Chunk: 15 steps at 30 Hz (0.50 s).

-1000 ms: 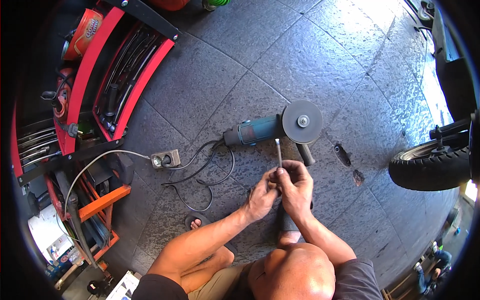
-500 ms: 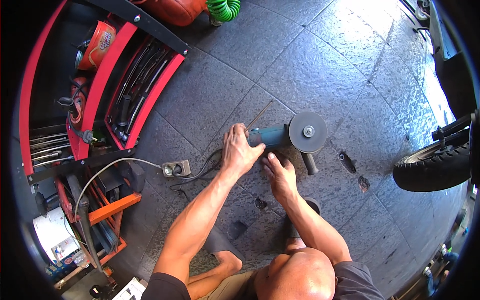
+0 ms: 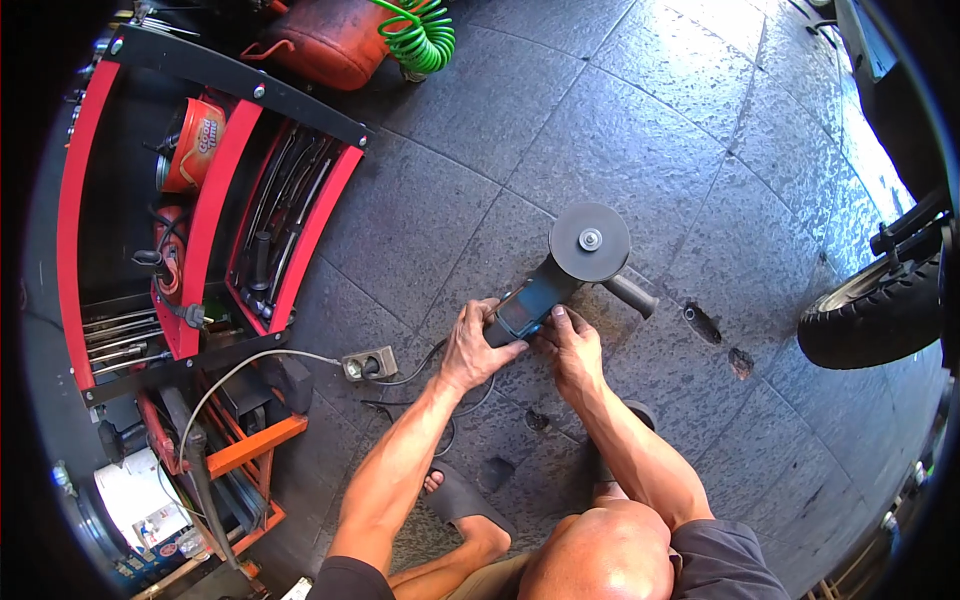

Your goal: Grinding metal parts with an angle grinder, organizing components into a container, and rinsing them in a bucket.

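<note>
My left hand (image 3: 466, 343) is closed around the rear of a blue angle grinder (image 3: 530, 305) on the floor. My right hand (image 3: 574, 360) grips the grinder's right side near a small blue part, thumb raised and fingers partly hidden. A grey disc (image 3: 580, 260) with a centre nut faces up at the far end, and a black side handle (image 3: 630, 295) sticks out to the right. A cable loops from behind my left hand beside a socket block (image 3: 365, 367). The thin rod seen earlier is not visible.
A red-and-black tool rack (image 3: 210, 230) with wrenches and a tin stands at left, above an orange metal frame (image 3: 255, 445). A red tank (image 3: 325, 45) with a green coiled hose (image 3: 420, 35) is at the top. A tyre (image 3: 840, 335) stands right. The tiled floor (image 3: 650, 150) has several holes.
My hands have moved from holding a thin rod onto the grinder. The grinder has turned, its disc end swinging farther from me and its rear coming nearer.
</note>
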Tool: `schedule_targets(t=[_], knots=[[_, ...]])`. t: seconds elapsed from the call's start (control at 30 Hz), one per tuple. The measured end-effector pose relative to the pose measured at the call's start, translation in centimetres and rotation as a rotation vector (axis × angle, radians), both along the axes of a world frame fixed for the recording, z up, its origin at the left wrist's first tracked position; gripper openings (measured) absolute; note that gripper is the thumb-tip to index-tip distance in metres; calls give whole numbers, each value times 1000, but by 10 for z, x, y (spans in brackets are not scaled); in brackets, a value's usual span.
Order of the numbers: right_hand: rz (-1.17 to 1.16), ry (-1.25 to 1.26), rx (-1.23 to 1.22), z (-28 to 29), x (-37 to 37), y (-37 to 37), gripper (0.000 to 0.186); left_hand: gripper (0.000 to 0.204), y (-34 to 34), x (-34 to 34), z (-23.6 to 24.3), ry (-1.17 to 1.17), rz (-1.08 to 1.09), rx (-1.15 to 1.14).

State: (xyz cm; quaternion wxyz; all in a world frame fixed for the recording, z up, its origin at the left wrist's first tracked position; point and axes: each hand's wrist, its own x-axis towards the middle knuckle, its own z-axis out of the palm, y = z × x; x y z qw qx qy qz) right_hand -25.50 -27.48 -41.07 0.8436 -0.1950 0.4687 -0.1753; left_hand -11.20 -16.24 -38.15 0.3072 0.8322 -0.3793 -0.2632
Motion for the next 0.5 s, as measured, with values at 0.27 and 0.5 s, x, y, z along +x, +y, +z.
schedule_targets(t=[0.27, 0.5], knots=[[-65, -435, 283, 2, 0, -12, 58, 63, -1, -35, 31, 193, 184, -41], [-125, -372, 318, 4, 1, -14, 59, 49, 8, -60, 46, 342, 260, -38]])
